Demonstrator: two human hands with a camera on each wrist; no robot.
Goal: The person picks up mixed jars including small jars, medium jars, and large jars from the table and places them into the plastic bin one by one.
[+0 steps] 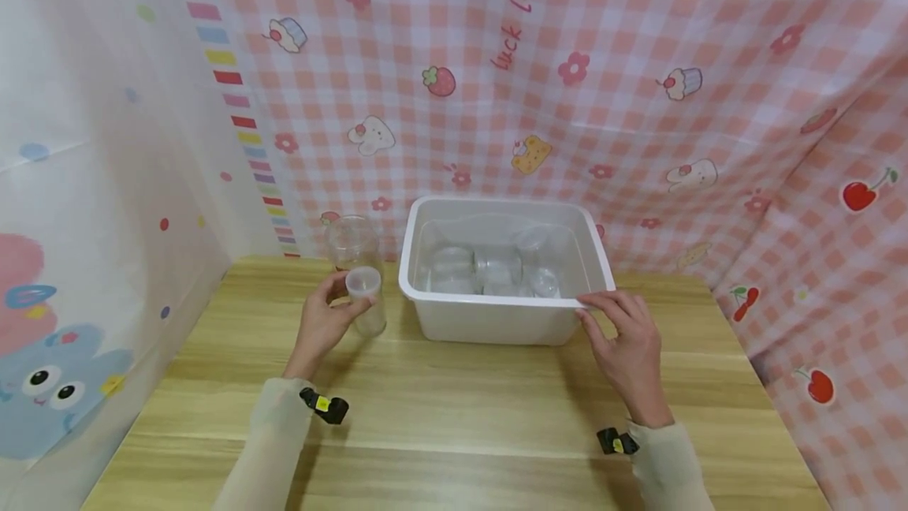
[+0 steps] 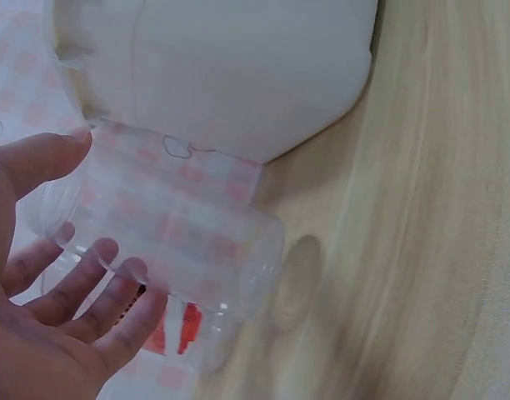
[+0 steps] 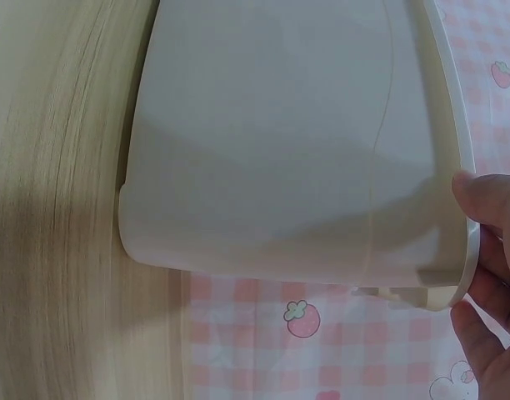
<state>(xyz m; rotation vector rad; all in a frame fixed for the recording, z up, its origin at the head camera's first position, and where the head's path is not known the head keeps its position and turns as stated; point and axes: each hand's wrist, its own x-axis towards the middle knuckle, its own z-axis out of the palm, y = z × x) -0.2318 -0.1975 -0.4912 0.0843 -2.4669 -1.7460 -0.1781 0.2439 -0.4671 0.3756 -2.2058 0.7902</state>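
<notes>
My left hand (image 1: 322, 326) holds a slim clear plastic jar (image 1: 372, 317) between thumb and fingers near its whitish top, left of a white plastic tub (image 1: 489, 323). In the left wrist view the clear jar (image 2: 184, 229) lies within the curve of thumb and fingers. Right behind it stands a wider clear jar (image 1: 352, 235); red print (image 2: 189, 327) shows by it. At the tub's front right corner my right hand (image 1: 630, 349) grips the rim, thumb against the outer side in the right wrist view. Several clear jars (image 1: 499, 265) lie inside the tub.
The wooden table (image 1: 454, 424) runs up to a pink checked cloth (image 1: 454, 38) hanging behind the tub. A white patterned cloth (image 1: 106, 140) hangs at the left, and more checked cloth closes off the right side.
</notes>
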